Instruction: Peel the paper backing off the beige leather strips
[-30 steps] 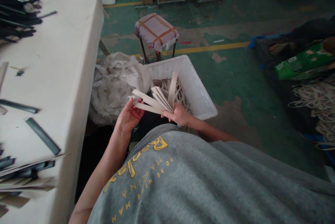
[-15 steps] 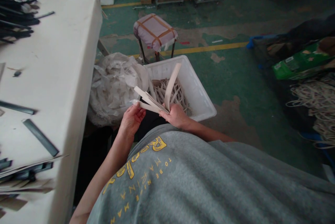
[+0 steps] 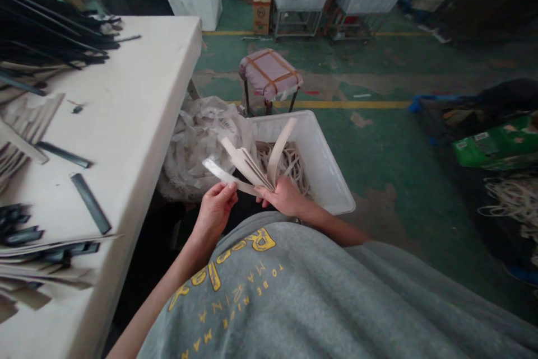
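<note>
A bundle of flat, cream-coloured strips [image 3: 251,167] fans out from my right hand [image 3: 286,197], which is closed round their lower ends. One strip of the bundle curls up and away to the right. My left hand [image 3: 217,205] pinches a single strip [image 3: 219,172] that is spread off to the left, its free end pointing up and left. Both hands are in front of my waist, over the near side of a white plastic bin [image 3: 330,163]. Inside that bin lies a tangle of similar pale strips [image 3: 290,158].
A white table [image 3: 155,76] on the left carries black strips [image 3: 90,202] and beige ones. Beside the bin sits a clear plastic bag [image 3: 202,124]. A padded stool [image 3: 271,70] stands behind it. Green packaging [image 3: 496,140] and heaped cords [image 3: 510,199] are on the right.
The view has tilted up, showing more of the table and the far carts. My left hand now grips its strip further from the tip, and the strip has swung apart from the bundle.
</note>
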Demonstrator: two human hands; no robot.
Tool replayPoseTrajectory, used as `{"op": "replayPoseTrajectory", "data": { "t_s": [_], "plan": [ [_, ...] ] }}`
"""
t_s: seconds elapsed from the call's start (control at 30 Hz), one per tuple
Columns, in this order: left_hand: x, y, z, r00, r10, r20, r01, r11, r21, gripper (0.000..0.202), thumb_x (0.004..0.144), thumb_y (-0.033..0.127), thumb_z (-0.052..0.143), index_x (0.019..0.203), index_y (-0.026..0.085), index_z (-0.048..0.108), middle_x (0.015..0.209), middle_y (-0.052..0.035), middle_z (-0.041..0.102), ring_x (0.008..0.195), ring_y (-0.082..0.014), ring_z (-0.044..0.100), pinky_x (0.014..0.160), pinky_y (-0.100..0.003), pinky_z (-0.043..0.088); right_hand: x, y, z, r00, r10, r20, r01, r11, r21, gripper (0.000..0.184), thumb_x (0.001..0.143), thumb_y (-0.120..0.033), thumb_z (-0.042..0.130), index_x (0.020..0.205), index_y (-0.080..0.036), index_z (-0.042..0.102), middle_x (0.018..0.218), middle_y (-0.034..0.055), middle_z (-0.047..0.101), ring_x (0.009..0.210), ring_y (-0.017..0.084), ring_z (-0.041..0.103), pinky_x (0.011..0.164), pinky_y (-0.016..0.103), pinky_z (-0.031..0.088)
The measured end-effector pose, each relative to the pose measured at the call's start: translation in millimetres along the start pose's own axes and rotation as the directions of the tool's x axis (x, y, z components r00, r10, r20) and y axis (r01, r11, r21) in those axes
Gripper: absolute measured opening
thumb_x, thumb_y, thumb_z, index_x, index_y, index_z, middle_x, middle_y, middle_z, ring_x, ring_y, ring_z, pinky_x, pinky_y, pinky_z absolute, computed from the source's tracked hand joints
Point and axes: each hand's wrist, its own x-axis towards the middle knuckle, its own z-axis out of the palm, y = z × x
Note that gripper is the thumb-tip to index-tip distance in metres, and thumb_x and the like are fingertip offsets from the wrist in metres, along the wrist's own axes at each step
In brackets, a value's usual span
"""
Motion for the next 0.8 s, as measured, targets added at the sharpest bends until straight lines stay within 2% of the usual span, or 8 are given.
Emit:
{"op": "replayPoseTrajectory", "data": {
  "t_s": [0.13, 0.23, 0.3, 0.4, 0.5, 0.57, 0.7, 0.8],
  "plan": [
    [-7.5, 4.0, 2.9, 0.998, 0.058, 0.017, -0.058, 0.998, -0.027, 0.042, 0.049, 0.036, 0.099, 0.062, 0.013, 0.065, 0.057, 0.0042, 0.055, 0.053, -0.0051, 0.049, 0.051, -0.016, 0.043, 9.8, -10.3, 7.7, 0.997, -0.075, 0.032, 0.072, 0.993, 0.093, 0.023, 0.095, -0.033, 0.059, 0.088, -0.014, 0.07, 0.077, 0.0045, 0.075, 0.059, 0.013, 0.068, 0.057, 0.021, 0.051],
    [-6.8, 21.2, -14.9, 0.982, 0.175, -0.072, -0.182, 0.978, -0.103, 0.04, 0.052, 0.029, 0.098, 0.061, 0.014, 0.062, 0.058, 0.0055, 0.053, 0.053, -0.0044, 0.049, 0.051, -0.016, 0.044, 8.0, -9.6, 3.8, 0.988, -0.073, 0.137, 0.061, 0.994, 0.093, 0.024, 0.096, -0.033, 0.059, 0.089, -0.013, 0.07, 0.078, 0.0054, 0.076, 0.061, 0.013, 0.07, 0.06, 0.022, 0.053],
    [-8.2, 30.2, -28.1, 0.969, 0.213, -0.128, -0.23, 0.964, -0.137, 0.04, 0.051, 0.026, 0.098, 0.063, 0.014, 0.062, 0.06, 0.0058, 0.054, 0.053, -0.0037, 0.048, 0.051, -0.014, 0.044, 4.3, -7.0, 3.9, 0.986, -0.058, 0.156, 0.053, 0.998, 0.034, 0.023, 0.096, -0.032, 0.059, 0.086, -0.014, 0.069, 0.075, 0.005, 0.075, 0.06, 0.013, 0.069, 0.06, 0.022, 0.052],
    [-15.9, 27.5, -33.3, 0.975, 0.163, -0.151, -0.187, 0.97, -0.156, 0.042, 0.047, 0.026, 0.1, 0.064, 0.014, 0.063, 0.06, 0.0057, 0.054, 0.052, -0.0034, 0.047, 0.049, -0.014, 0.044, 3.1, -8.9, 14.9, 0.993, -0.059, 0.106, 0.064, 0.997, -0.049, 0.021, 0.095, -0.03, 0.06, 0.083, -0.015, 0.068, 0.069, 0.0032, 0.073, 0.058, 0.013, 0.068, 0.059, 0.021, 0.05],
    [-25.4, 13.5, -23.4, 0.992, 0.077, -0.101, -0.092, 0.985, -0.149, 0.043, 0.047, 0.029, 0.1, 0.064, 0.013, 0.064, 0.059, 0.0052, 0.053, 0.052, -0.004, 0.048, 0.05, -0.015, 0.044, 7.5, -19.3, 28.3, 0.993, -0.101, 0.065, 0.105, 0.992, -0.065, 0.02, 0.095, -0.029, 0.06, 0.083, -0.015, 0.068, 0.07, 0.0031, 0.072, 0.058, 0.012, 0.067, 0.058, 0.021, 0.049],
    [-29.5, 9.1, -20.3, 0.995, 0.062, -0.08, -0.073, 0.987, -0.145, 0.042, 0.048, 0.03, 0.1, 0.065, 0.013, 0.065, 0.06, 0.0047, 0.054, 0.053, -0.004, 0.048, 0.05, -0.015, 0.044, 8.9, -25.1, 30.1, 0.989, -0.116, 0.087, 0.12, 0.992, -0.042, 0.021, 0.095, -0.029, 0.059, 0.083, -0.015, 0.069, 0.073, 0.0039, 0.073, 0.06, 0.013, 0.068, 0.059, 0.021, 0.05],
    [-33.4, 17.4, -36.3, 0.976, 0.152, -0.159, -0.18, 0.968, -0.178, 0.041, 0.049, 0.029, 0.099, 0.064, 0.014, 0.065, 0.06, 0.0051, 0.053, 0.053, -0.0037, 0.047, 0.051, -0.014, 0.043, 1.2, -21.2, 20.3, 0.978, -0.045, 0.206, 0.049, 0.999, -0.014, 0.021, 0.095, -0.031, 0.06, 0.088, -0.014, 0.07, 0.077, 0.005, 0.076, 0.064, 0.014, 0.071, 0.059, 0.021, 0.052],
    [-38.6, 17.9, -46.4, 0.966, 0.166, -0.196, -0.2, 0.965, -0.169, 0.04, 0.049, 0.03, 0.099, 0.062, 0.014, 0.065, 0.06, 0.0048, 0.053, 0.054, -0.0039, 0.047, 0.051, -0.015, 0.042, -2.7, -15.9, 21.0, 0.979, 0.005, 0.201, 0.007, 0.998, -0.062, 0.023, 0.095, -0.032, 0.06, 0.084, -0.014, 0.07, 0.074, 0.0051, 0.075, 0.062, 0.014, 0.071, 0.058, 0.021, 0.052]
  ]
}}
